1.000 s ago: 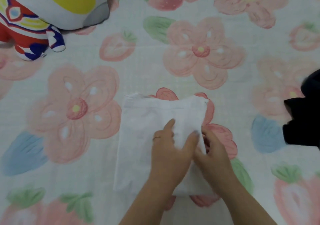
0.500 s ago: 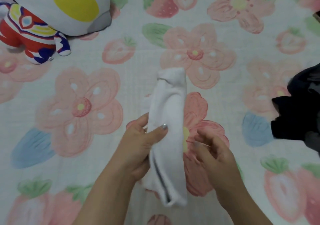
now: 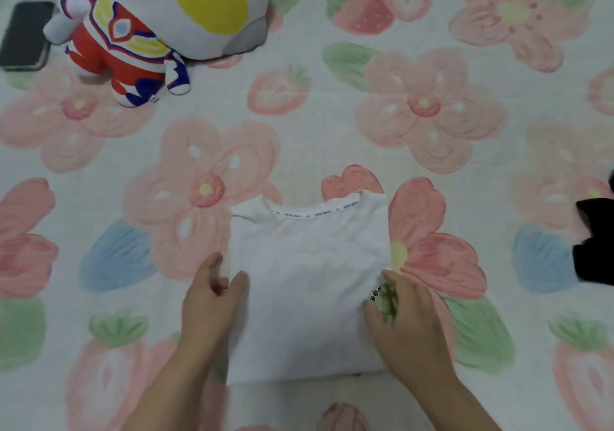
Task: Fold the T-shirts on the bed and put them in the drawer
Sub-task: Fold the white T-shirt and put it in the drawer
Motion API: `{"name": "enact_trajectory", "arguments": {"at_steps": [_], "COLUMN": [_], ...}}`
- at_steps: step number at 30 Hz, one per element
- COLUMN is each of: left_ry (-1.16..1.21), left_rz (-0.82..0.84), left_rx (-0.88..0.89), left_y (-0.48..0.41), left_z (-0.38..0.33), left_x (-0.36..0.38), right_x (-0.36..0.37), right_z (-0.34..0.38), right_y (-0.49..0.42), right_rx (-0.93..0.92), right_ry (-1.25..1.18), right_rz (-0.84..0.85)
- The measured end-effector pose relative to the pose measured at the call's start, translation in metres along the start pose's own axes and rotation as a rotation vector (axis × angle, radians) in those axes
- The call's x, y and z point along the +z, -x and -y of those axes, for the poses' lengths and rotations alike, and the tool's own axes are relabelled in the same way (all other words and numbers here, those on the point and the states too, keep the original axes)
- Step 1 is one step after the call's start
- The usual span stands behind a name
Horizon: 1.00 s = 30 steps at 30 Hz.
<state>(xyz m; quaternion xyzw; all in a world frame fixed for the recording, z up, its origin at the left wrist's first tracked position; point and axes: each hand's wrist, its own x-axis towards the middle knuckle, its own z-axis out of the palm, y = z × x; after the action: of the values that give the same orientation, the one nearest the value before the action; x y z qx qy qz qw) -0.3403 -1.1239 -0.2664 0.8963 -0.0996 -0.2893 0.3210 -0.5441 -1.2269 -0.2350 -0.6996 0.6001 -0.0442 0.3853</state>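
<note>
A white T-shirt [image 3: 309,284] lies folded into a rectangle on the bed, front side up, its collar with a printed neck tape at the far edge. My left hand [image 3: 212,301] lies at the shirt's left edge, fingers straight, thumb on the cloth. At the right edge my right hand [image 3: 408,321] rests on the shirt with relaxed fingers, partly covering a small green logo [image 3: 383,297]. A dark garment [image 3: 594,241] lies at the right border, mostly cut off. No drawer is in view.
The bed is covered by a floral and strawberry sheet [image 3: 432,115]. A red, white and blue plush figure [image 3: 119,48] with a large grey head sits at the far left. A black phone [image 3: 25,35] lies beside it.
The shirt was flat with its plain side up, then lifted on edge in my left hand. Now it lies flat again, turned over, with the collar showing and both hands at its sides.
</note>
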Motion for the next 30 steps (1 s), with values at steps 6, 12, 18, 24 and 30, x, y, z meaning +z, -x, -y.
{"name": "enact_trajectory", "arguments": {"at_steps": [6,12,18,24,30], "left_ry": [0.247,0.071,0.109,0.383,0.089], "left_rz": [-0.028,-0.012,-0.015,0.008,-0.002], "left_rx": [0.021,0.183,0.323,0.054,-0.030], "left_y": [-0.056,-0.086,-0.090,-0.094,-0.084], "left_z": [-0.048,-0.065,-0.065,-0.069,-0.049], "left_x": [0.018,0.020,0.013,0.016,0.003], "right_x": [-0.011,-0.007,-0.005,-0.001,0.003], "right_z": [0.005,0.022,0.010,0.005,0.000], "right_y": [-0.078,-0.131,-0.136,-0.140,-0.140], "right_rx": [0.147,0.219,0.183,0.239,0.234], "right_ry": [-0.261,-0.484,-0.458,-0.554,-0.512], "right_rz": [-0.121,-0.103,-0.085,-0.054,-0.049]}}
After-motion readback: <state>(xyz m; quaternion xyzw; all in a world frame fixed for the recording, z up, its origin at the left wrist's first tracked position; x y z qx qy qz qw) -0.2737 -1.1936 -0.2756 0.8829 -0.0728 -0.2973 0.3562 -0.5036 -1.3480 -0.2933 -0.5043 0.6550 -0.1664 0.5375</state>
